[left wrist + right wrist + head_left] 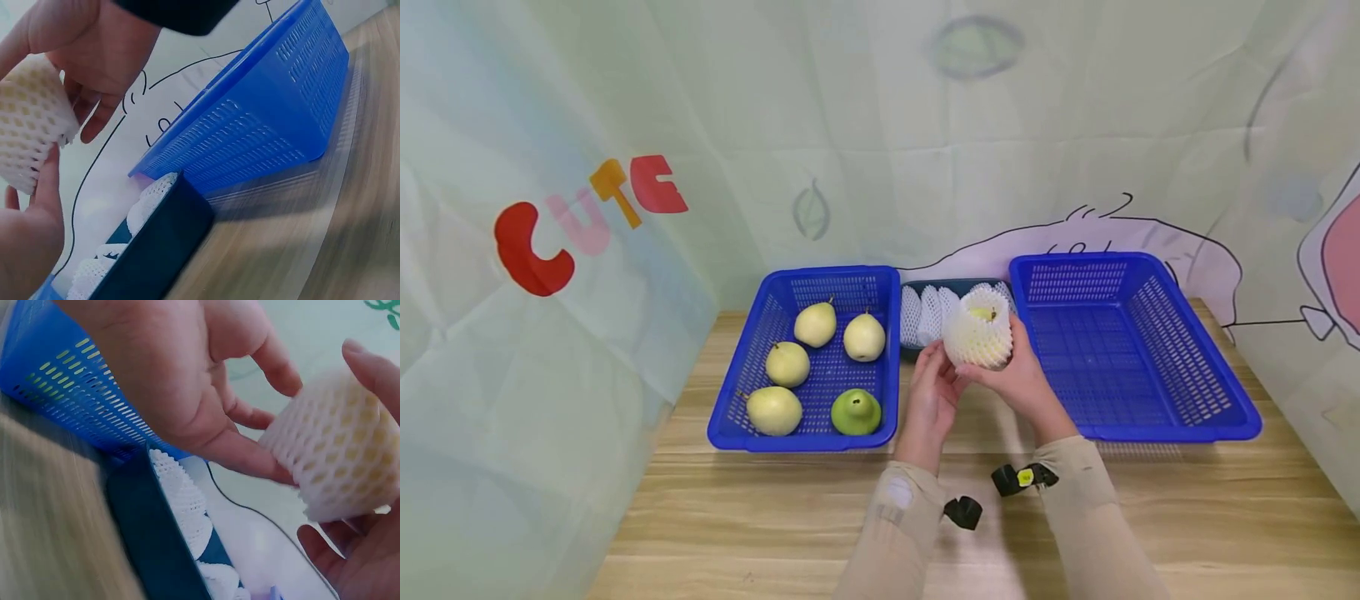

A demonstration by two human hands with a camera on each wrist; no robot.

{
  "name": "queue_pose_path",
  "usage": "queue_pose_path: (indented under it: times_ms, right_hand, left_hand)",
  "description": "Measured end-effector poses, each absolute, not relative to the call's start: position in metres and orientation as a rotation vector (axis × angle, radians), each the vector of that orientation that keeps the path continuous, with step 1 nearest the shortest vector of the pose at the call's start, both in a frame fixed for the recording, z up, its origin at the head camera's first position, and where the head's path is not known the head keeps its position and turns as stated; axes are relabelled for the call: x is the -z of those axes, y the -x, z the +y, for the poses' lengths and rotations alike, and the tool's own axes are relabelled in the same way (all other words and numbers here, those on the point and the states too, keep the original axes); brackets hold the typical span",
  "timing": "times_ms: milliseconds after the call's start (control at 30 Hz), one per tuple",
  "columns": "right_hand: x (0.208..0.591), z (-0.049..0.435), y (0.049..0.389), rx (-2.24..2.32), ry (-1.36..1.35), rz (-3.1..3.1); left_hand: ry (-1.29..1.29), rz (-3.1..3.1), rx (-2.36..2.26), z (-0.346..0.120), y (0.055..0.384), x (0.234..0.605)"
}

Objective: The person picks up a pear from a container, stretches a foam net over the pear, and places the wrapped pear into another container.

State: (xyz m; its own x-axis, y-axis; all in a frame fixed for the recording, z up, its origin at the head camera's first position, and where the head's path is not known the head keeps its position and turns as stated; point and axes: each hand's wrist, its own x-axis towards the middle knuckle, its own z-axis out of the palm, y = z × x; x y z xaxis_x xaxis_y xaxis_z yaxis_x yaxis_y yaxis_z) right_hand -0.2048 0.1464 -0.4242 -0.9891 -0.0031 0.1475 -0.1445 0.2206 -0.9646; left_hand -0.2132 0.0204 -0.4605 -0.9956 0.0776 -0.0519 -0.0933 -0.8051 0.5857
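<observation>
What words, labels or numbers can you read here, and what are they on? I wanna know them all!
"CUTE": big coloured letters on the left cloth wall.
Yellow label on the black strap by the right wrist: has tiny marks, too small to read.
Pale round patch on the left sleeve: too blurred to tell if it has writing.
I can't read any numbers or brands.

Netted fruit (31, 119) between hands (103, 50) (25, 250); blue basket (250, 137)
</observation>
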Motion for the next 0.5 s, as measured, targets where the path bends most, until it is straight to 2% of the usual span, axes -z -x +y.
queue_pose_path:
  times_ms: [133,267,400,500]
  right_hand:
    - [0.410,0.152,0.212,-1.872,-0.047,-2.287]
    - [0.390,0.175,0.231,-1.916,0.126,-2.136]
    - [0.376,0.207,0.254,-1.878,0.287,-2.116]
    - [0.373,0.229,0.268,-1.833,0.371,-2.136]
  left_hand:
    - [-0.015,1.039,-2.804,0.019,0.213,0.449]
    - [-0.156,1.638,-2.597,0.000,0.211,0.434]
    - [-0.180,2.570,-2.043,-0.033,0.208,0.436]
    - [-0.085,2.873,-1.590,-0.050,0.209,0.446]
